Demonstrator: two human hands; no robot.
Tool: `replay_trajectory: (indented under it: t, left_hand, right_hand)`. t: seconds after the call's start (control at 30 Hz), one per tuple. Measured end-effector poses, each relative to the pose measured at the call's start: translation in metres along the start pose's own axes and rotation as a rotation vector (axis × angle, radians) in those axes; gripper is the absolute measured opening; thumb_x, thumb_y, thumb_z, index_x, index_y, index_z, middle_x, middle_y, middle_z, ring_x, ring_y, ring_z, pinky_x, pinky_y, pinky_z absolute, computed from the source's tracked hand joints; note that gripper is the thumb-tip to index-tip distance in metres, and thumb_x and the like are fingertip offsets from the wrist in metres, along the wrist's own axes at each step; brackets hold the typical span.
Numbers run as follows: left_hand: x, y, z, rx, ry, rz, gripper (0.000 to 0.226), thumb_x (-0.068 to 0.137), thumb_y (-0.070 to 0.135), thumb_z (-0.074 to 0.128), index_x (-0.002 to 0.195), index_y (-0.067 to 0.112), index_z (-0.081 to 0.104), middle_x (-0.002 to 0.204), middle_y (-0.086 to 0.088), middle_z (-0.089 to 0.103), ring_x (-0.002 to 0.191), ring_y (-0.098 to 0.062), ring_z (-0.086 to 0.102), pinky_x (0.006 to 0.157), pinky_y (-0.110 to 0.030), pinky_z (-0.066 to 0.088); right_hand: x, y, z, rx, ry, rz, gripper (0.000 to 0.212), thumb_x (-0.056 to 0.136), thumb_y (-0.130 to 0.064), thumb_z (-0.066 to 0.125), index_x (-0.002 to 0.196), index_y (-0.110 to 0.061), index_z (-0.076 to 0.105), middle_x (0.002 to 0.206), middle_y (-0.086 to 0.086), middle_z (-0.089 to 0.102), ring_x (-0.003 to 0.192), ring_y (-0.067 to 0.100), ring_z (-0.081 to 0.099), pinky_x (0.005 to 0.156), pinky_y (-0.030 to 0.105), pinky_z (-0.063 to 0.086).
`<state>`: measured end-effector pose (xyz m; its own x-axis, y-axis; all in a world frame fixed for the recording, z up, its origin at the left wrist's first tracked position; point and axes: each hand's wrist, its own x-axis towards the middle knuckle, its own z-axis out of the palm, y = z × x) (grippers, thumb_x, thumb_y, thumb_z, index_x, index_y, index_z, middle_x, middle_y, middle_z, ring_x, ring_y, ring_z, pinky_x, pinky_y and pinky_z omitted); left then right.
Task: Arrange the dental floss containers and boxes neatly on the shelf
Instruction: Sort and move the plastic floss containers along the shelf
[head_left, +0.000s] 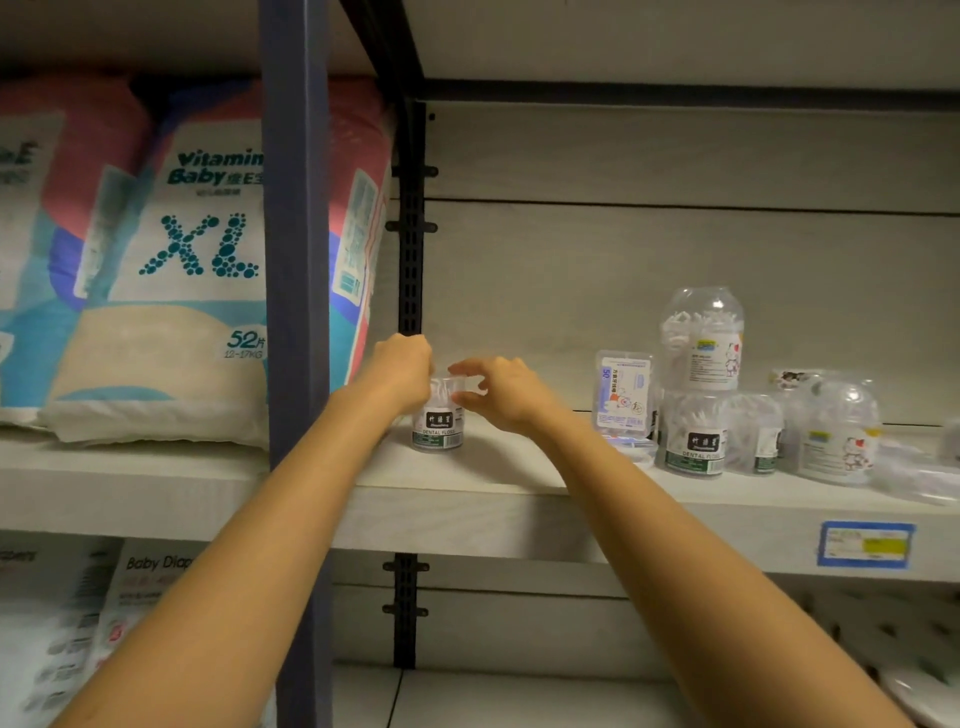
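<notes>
Left hand (405, 366), right hand (501, 392) gripping floss jar (438, 428), just beside upright (410, 234)

diaper pack (197, 249): "Vitamin Baby", "XL", "52" | floss jar (438, 423): "DENTAL FLOSS"

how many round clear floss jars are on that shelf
5. The left jar, held by the left hand and right hand; a dark-label jar with a stacked jar on it; a neighbour jar beside it; a cartoon jar farther right. Others may hide behind.
</notes>
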<state>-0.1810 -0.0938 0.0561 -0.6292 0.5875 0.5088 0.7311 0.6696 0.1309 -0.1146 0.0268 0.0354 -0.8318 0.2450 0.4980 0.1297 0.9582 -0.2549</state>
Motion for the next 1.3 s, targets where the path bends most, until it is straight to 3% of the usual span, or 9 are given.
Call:
replay_trajectory:
  t: [0.2,0.3,0.4,0.63,0.77,0.87,1.0,1.17,1.3]
  left_hand:
    - [-0.027,0.021,-0.007,-0.076,0.307,0.035,0.031,0.089,0.01,0.055,0.119,0.013,0.06,0.124,-0.007,0.059,0.116,-0.03,0.053,0.092,-0.041,0.043]
    - [-0.046,0.044,0.0,-0.366,0.429,0.142,0.017,0.085,0.017,0.059,0.099,0.014,0.069,0.102,-0.004,0.07,0.094,-0.025,0.063,0.086,-0.038,0.05]
    - [-0.048,0.076,0.015,-0.546,0.287,0.163,0.016,0.087,0.018,0.059,0.1,0.012,0.067,0.099,-0.001,0.068,0.081,-0.017,0.06,0.076,-0.025,0.045]
    - [-0.018,0.126,0.05,-0.925,-0.021,0.006,0.056,0.09,0.031,0.056,0.139,0.013,0.034,0.141,-0.003,0.043,0.12,-0.017,0.049,0.094,-0.026,0.038]
    - [0.005,0.134,0.05,-1.051,-0.199,-0.082,0.07,0.085,0.035,0.062,0.143,0.014,0.028,0.142,-0.002,0.044,0.126,-0.018,0.045,0.108,-0.037,0.035]
    - [0.013,0.139,0.047,-1.136,-0.253,-0.101,0.063,0.085,0.025,0.065,0.139,0.013,0.035,0.121,-0.001,0.06,0.12,-0.018,0.051,0.107,-0.035,0.037]
    - [0.017,0.139,0.044,-1.145,-0.257,-0.049,0.027,0.084,0.013,0.065,0.11,0.014,0.058,0.107,-0.003,0.068,0.107,-0.017,0.06,0.102,-0.037,0.043]
    - [-0.004,0.129,0.028,-1.349,-0.028,-0.093,0.016,0.082,0.002,0.064,0.087,0.011,0.052,0.091,-0.008,0.065,0.083,-0.016,0.064,0.08,-0.026,0.054]
    - [-0.05,0.123,0.018,-1.592,0.09,-0.122,0.017,0.083,0.004,0.062,0.096,0.006,0.052,0.088,-0.01,0.069,0.076,-0.015,0.067,0.071,-0.022,0.058]
  right_hand:
    - [-0.054,0.006,-0.029,0.003,0.101,-0.075,0.035,0.092,-0.02,0.053,0.127,-0.018,0.054,0.133,0.002,0.055,0.117,0.021,0.053,0.098,0.037,0.043]
    - [-0.092,0.021,-0.047,0.066,0.122,-0.074,0.026,0.09,-0.018,0.053,0.113,-0.022,0.063,0.116,-0.003,0.066,0.103,0.013,0.061,0.091,0.036,0.049]
    - [-0.128,0.043,-0.061,0.126,0.136,-0.065,0.019,0.087,-0.02,0.056,0.1,-0.026,0.069,0.096,-0.008,0.072,0.088,0.006,0.065,0.083,0.034,0.053]
    - [-0.172,0.104,-0.091,0.14,0.167,-0.009,0.017,0.086,-0.018,0.059,0.097,-0.027,0.069,0.091,-0.011,0.072,0.087,0.005,0.065,0.082,0.033,0.053]
    - [-0.179,0.124,-0.096,0.13,0.172,-0.009,0.02,0.085,-0.016,0.059,0.09,-0.034,0.067,0.087,-0.016,0.071,0.084,0.002,0.065,0.079,0.034,0.054]
    - [-0.184,0.133,-0.099,0.131,0.191,-0.019,0.027,0.085,-0.016,0.059,0.083,-0.043,0.062,0.086,-0.018,0.07,0.084,0.001,0.065,0.077,0.035,0.055]
    - [-0.189,0.139,-0.102,0.148,0.204,-0.016,0.03,0.086,-0.018,0.059,0.079,-0.047,0.058,0.086,-0.018,0.071,0.084,0.0,0.065,0.077,0.034,0.054]
    - [-0.193,0.14,-0.106,0.216,0.204,-0.044,0.022,0.087,-0.015,0.06,0.089,-0.036,0.065,0.086,-0.023,0.069,0.084,-0.003,0.063,0.075,0.018,0.052]
    - [-0.192,0.126,-0.108,0.375,0.246,-0.077,0.024,0.086,-0.025,0.06,0.109,-0.033,0.06,0.101,-0.02,0.065,0.087,-0.002,0.062,0.075,0.015,0.052]
